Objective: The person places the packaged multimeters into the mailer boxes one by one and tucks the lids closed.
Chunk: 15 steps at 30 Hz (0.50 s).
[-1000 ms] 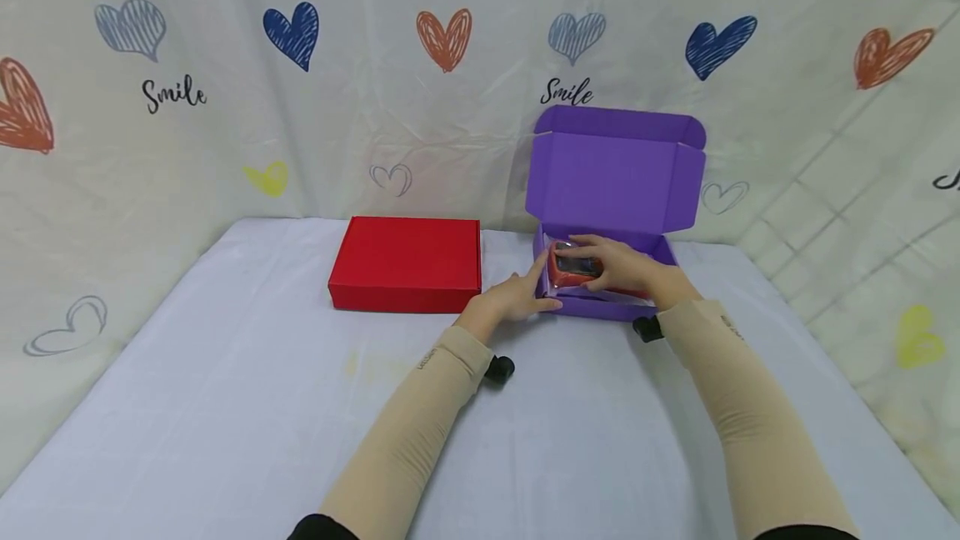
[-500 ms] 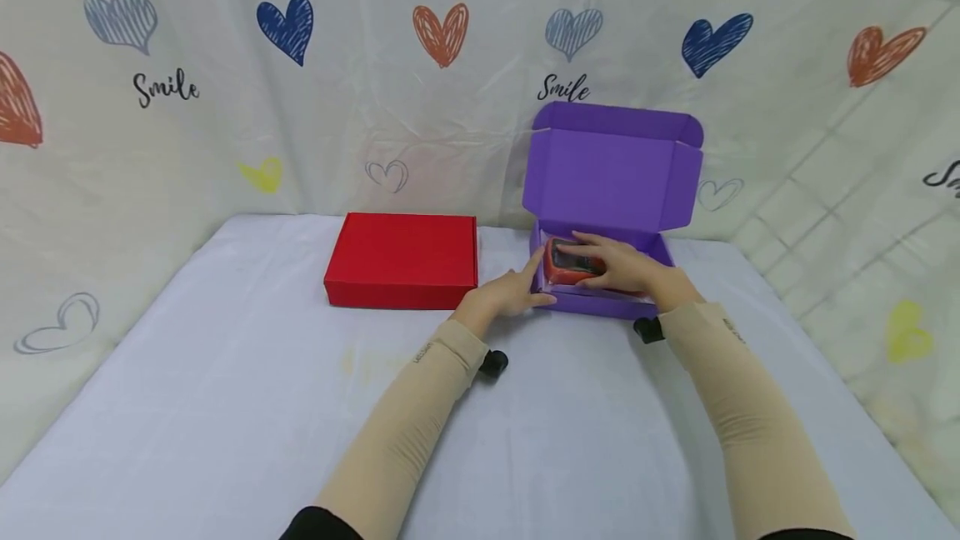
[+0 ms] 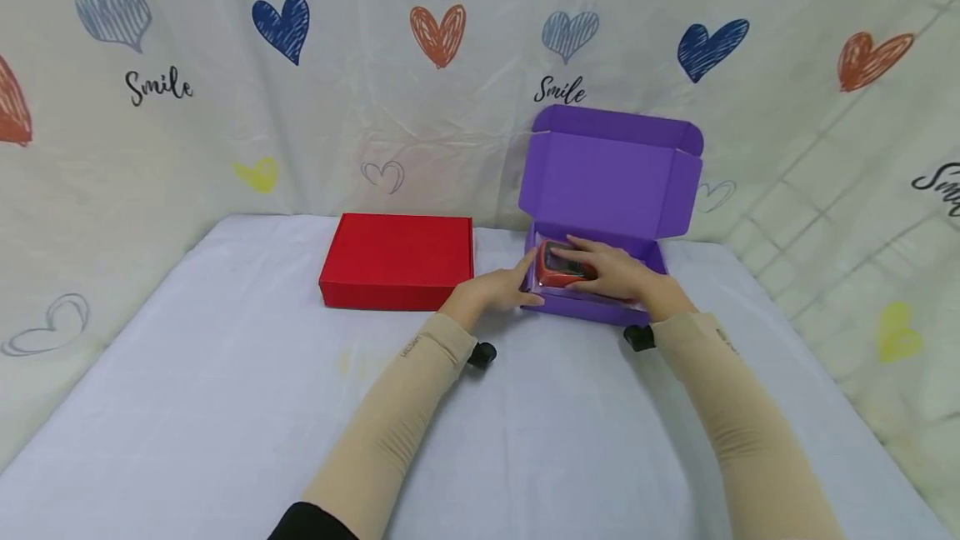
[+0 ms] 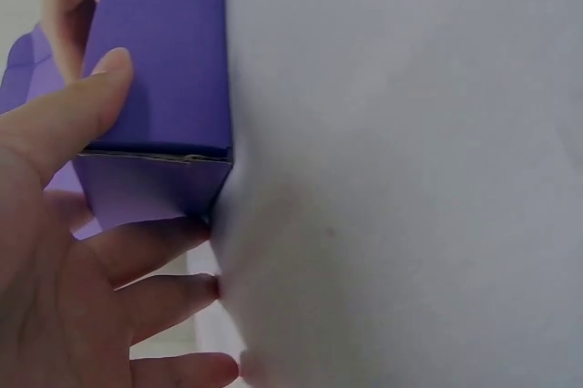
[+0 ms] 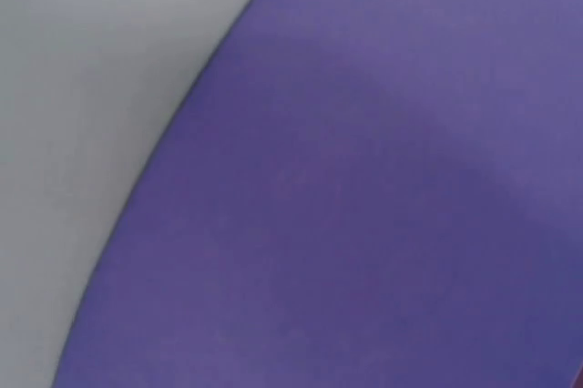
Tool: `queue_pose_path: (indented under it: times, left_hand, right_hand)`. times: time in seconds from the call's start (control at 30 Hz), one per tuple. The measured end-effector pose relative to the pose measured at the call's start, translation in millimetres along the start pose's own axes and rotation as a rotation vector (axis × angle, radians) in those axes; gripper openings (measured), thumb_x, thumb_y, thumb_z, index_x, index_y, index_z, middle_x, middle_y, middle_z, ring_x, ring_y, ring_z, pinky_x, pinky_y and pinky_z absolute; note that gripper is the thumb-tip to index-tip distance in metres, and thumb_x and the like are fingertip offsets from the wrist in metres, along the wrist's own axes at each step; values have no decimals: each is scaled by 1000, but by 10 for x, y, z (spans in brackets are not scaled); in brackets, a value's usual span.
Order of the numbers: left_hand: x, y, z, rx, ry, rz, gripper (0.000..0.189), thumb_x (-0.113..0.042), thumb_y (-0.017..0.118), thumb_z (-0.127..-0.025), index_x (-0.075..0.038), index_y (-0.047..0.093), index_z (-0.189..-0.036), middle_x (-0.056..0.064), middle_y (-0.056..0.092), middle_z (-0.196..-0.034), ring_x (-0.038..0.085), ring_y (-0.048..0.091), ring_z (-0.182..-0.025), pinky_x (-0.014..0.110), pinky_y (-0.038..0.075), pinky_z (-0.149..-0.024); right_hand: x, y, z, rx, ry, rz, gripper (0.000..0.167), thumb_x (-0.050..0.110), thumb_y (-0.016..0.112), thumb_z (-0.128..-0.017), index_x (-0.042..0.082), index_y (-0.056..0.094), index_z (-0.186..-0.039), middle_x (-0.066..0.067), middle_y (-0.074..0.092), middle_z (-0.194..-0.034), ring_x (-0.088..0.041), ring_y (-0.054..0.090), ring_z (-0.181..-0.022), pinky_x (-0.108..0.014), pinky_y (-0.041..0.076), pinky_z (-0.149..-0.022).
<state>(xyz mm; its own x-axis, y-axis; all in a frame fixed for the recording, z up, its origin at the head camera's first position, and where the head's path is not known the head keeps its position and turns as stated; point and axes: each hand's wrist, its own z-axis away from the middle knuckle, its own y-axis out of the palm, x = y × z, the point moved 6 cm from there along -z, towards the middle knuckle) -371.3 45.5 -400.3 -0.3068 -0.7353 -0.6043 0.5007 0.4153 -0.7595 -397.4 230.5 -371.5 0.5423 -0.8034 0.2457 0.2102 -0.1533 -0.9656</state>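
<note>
The purple box (image 3: 607,177) stands at the back right with its lid raised. My left hand (image 3: 491,290) holds its front left corner: in the left wrist view the thumb (image 4: 100,87) lies on the front wall and the other fingers are along the left side. Inside the box, at its left end, is an orange-red item (image 3: 551,273) with a dark window-like top. My right hand (image 3: 615,273) grips this item from above, fingers over its top and thumb at its front. The right wrist view shows only a purple box wall (image 5: 364,188) close up.
A closed red box (image 3: 405,252) sits left of the purple box, near my left hand. White cloth (image 3: 562,440) covers the table. Behind it hangs a pale curtain (image 3: 337,132) printed with hearts, close behind the raised lid.
The purple box has shifted slightly to the left, along with both hands and the orange-red item. The view has also turned a little to the right.
</note>
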Motion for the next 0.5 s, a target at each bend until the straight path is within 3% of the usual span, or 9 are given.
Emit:
queue_pose_path:
  times: [0.27, 0.37, 0.5]
  left_hand:
    - [-48, -123, 59, 22, 10, 32, 96, -36, 68, -99, -24, 1, -167, 13, 29, -166, 31, 34, -148, 51, 27, -120]
    - [-47, -174, 74, 25, 9, 42, 94, -37, 69, -98, -26, 7, -167, 12, 32, -165, 30, 34, -148, 53, 29, -119]
    - [-45, -304, 80, -1, 54, 58, 85, -35, 68, -98, -21, 18, -166, 14, 39, -161, 29, 40, -145, 53, 35, -115]
  right_hand:
    - [23, -21, 28, 2, 50, -61, 72, 42, 68, -99, 21, 37, -161, -16, 18, -169, -48, 18, -151, -72, 21, -114]
    - [5, -44, 50, -12, 56, -98, 73, 46, 65, -100, 20, 36, -161, -15, 20, -169, -47, 19, -151, -70, 21, -114]
    - [-24, -134, 122, -77, 40, -145, 65, 37, 65, -102, 14, 41, -158, -19, 29, -164, -46, 25, -149, -67, 24, -115]
